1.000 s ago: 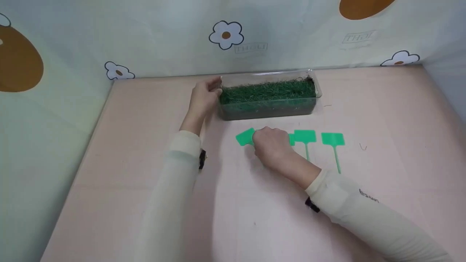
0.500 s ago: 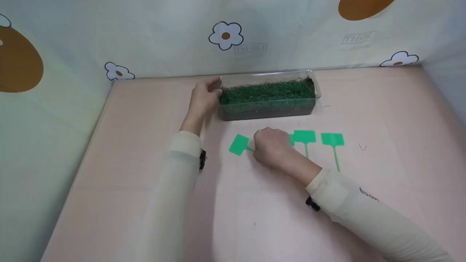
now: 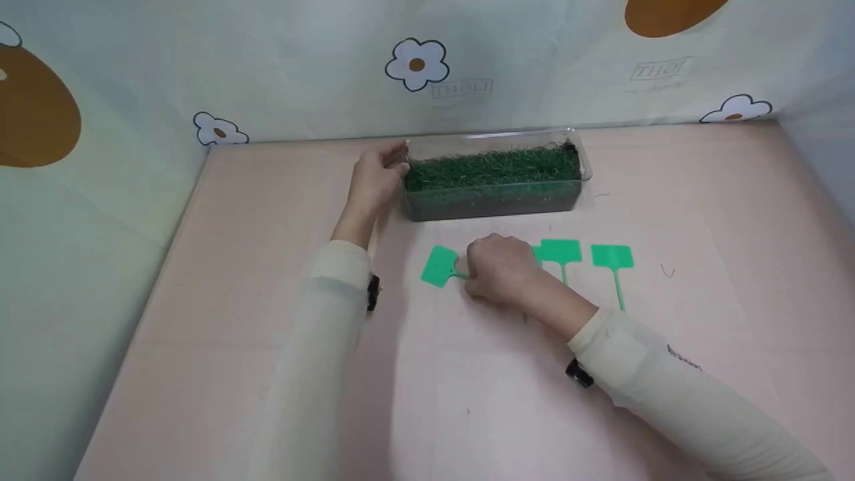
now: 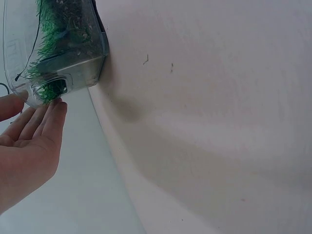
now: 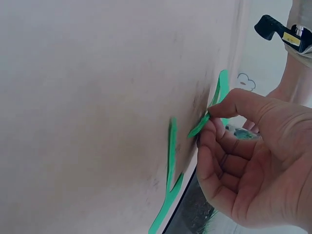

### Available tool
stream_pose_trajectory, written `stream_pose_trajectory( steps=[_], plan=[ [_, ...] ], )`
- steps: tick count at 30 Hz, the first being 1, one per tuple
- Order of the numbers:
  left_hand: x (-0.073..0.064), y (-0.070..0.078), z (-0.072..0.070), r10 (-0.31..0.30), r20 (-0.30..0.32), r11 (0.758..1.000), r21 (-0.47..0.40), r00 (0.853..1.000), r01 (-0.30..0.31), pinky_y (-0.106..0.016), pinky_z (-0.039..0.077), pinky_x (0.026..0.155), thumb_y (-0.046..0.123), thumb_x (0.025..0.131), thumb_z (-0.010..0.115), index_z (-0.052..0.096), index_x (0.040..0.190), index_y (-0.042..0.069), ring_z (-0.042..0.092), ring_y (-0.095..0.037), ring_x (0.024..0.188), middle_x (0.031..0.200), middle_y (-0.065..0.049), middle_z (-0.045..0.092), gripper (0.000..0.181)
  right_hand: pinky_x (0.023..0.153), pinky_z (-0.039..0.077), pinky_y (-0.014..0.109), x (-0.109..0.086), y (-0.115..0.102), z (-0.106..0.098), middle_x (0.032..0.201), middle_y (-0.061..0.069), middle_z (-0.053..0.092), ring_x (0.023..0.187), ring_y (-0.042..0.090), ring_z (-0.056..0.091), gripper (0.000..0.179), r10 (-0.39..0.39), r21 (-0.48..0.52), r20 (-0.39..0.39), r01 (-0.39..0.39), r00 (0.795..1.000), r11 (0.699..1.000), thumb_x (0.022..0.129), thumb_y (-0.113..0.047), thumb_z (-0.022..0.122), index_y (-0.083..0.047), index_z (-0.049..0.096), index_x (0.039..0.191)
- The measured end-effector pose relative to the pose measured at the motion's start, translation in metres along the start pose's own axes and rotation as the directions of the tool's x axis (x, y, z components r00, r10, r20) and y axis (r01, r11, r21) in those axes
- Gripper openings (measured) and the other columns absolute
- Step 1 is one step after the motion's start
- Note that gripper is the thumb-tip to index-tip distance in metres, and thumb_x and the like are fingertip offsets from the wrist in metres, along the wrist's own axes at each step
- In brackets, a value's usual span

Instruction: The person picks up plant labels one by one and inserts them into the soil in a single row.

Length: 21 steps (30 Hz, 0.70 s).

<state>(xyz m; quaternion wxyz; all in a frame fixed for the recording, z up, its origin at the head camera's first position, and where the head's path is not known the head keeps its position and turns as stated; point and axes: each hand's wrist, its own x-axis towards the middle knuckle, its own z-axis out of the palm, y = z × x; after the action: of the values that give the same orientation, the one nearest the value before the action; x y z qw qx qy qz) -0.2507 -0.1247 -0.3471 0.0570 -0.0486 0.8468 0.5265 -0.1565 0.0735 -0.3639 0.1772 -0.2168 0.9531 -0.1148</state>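
Observation:
My left hand (image 3: 374, 180) holds the left end of a clear plastic planter box (image 3: 491, 208) filled with green artificial grass (image 3: 494, 168). In the left wrist view the thumb lies at the box's rim, with the fingers (image 4: 53, 117) against its end. Low over the table, my right hand (image 3: 501, 270) pinches the thin stem of a green plastic plant label (image 3: 439, 266) between thumb and index finger. The label's flat head points left and its stem end is hidden by the hand. Right of that hand lie further green T-shaped labels (image 3: 561, 251), one partly covered.
Another green label (image 3: 612, 256) lies farthest right, stem toward me. Small dark threads (image 3: 667, 270) are scattered on the pink table cover (image 3: 267, 300). A flower-printed sheet (image 3: 300, 80) rises right behind the box.
The pinched label has turned, its head swinging left and down to point left of the right hand. The left hand and the box stay in place.

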Motion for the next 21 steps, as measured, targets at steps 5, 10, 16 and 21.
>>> stream_pose_trajectory(
  steps=[5, 10, 16, 21],
  plan=[
    [0.0, 0.001, 0.0, -0.005, 0.002, 1.0, -0.005, 1.0, 0.005, -0.025, 0.043, 0.115, 0.007, 0.103, 0.051, 0.046, 0.149, 0.012, 0.047, -0.015, 0.142, 0.152, -0.004, 0.051, 0.046, 0.049, 0.018, 0.026, 0.0, 0.004, 0.002, 0.055, -0.005, 0.025, 0.055, 0.014, 0.021, 0.034, -0.041, 0.075, -0.03, 0.043, 0.999, 0.996, 0.078, -0.001, 0.06, -0.016, 0.04, 0.055],
    [-0.002, 0.0, 0.0, -0.002, 0.005, 1.0, 0.01, 1.0, 0.002, -0.026, 0.043, 0.115, 0.009, 0.104, 0.049, 0.046, 0.15, 0.014, 0.047, -0.015, 0.142, 0.152, -0.003, 0.05, 0.046, 0.065, 0.051, 0.03, -0.002, 0.005, -0.003, 0.082, 0.004, 0.069, 0.069, 0.015, 0.051, 0.007, -0.029, 0.122, -0.05, 0.035, 0.998, 0.992, 0.082, -0.003, 0.065, -0.005, 0.071, 0.085],
    [-0.002, -0.001, 0.0, -0.002, 0.004, 1.0, 0.012, 1.0, 0.002, -0.027, 0.042, 0.116, 0.011, 0.105, 0.048, 0.045, 0.15, 0.015, 0.045, -0.015, 0.143, 0.153, -0.002, 0.049, 0.046, 0.076, 0.056, 0.034, -0.004, 0.008, -0.007, 0.091, 0.005, 0.074, 0.079, 0.019, 0.063, 0.017, 0.024, 0.23, -0.043, -0.014, 0.999, 0.973, 0.087, -0.012, 0.069, -0.008, 0.076, 0.101],
    [-0.002, -0.001, 0.0, 0.004, 0.008, 1.0, -0.008, 1.0, -0.004, -0.027, 0.043, 0.115, 0.009, 0.105, 0.048, 0.044, 0.15, 0.013, 0.045, -0.015, 0.143, 0.153, -0.003, 0.049, 0.046, 0.074, 0.052, 0.031, -0.004, 0.01, -0.01, 0.091, 0.006, 0.072, 0.081, 0.018, 0.061, 0.015, 0.047, 0.3, -0.02, -0.039, 0.999, 0.953, 0.088, -0.013, 0.069, -0.009, 0.075, 0.101]
  ],
)
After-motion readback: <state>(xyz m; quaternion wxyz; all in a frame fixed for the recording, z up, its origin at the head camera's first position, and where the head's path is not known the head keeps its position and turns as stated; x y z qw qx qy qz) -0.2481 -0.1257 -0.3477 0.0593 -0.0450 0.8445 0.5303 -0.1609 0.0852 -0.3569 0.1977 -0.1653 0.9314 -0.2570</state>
